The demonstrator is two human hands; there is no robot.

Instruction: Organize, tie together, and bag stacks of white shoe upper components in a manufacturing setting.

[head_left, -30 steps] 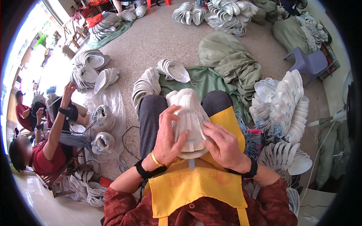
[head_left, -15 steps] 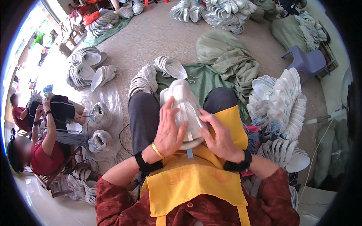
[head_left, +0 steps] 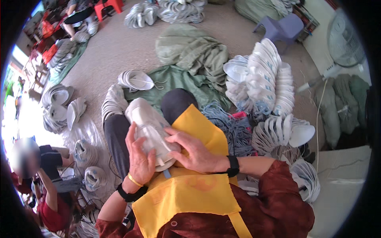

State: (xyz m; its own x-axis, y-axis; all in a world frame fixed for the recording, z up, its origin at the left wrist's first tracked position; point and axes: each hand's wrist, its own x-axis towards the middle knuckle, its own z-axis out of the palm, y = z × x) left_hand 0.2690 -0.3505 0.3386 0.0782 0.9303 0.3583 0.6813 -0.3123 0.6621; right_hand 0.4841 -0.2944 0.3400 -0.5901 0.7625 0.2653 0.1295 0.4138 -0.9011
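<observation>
Ahead and to the right of both hands, stacked white cup masks point(head_left: 262, 79) rise from the floor point(head_left: 111, 47). On the yellow apron point(head_left: 198, 131), a nested mask stack point(head_left: 149, 129) lies with its long axis running away and leftward. The left hand point(head_left: 139, 158) clamps its near side; the right hand point(head_left: 194, 152) presses the near end, equally close.

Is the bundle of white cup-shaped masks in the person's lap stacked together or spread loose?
Stacked: the white masks nest in one column across the lap, left hand and right hand clasping its near end.
</observation>
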